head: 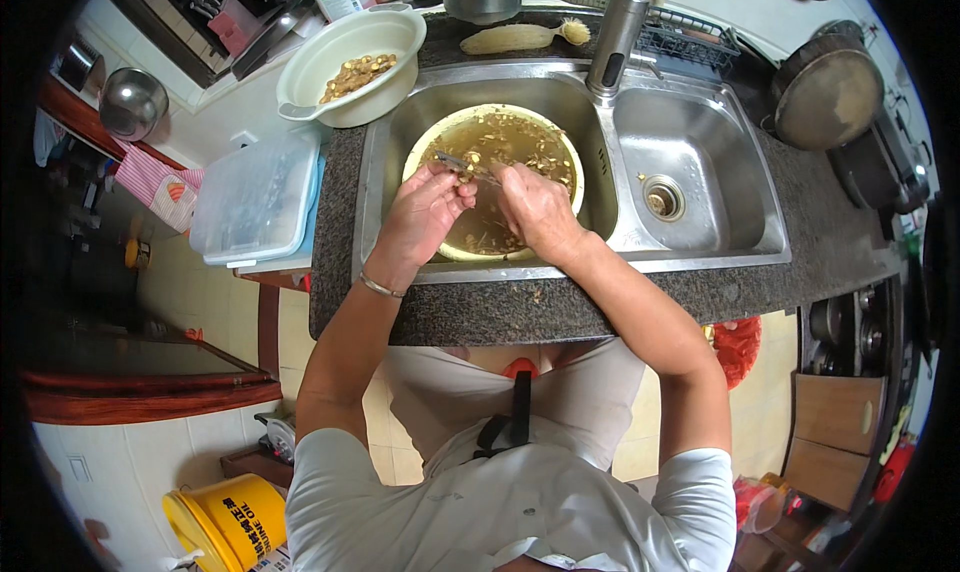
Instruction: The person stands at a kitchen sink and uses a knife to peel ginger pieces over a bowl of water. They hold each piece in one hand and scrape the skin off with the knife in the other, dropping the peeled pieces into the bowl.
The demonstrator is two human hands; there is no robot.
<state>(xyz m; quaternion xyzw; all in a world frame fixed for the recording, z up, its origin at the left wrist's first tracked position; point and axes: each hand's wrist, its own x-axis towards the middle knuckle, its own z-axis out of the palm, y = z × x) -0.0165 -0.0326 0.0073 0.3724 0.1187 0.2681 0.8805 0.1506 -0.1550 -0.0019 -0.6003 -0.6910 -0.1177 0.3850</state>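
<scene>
Over a cream basin of murky brown water, my two hands work close together. My left hand pinches a small knobby brown root piece with pale yellow cut spots. My right hand is closed around a narrow metal tool, likely a small knife, whose dark blade lies against the piece. Its handle is hidden in the fist. Brown scraps and yellow bits float in the water below. At the upper left, a pale green basin holds several similar brown pieces with yellow ends.
The basin stands in the left bowl of a steel double sink. A faucet rises behind the divider. A dried loofah lies at the back. Left of the counter is a lidded plastic box; pans stand at the right.
</scene>
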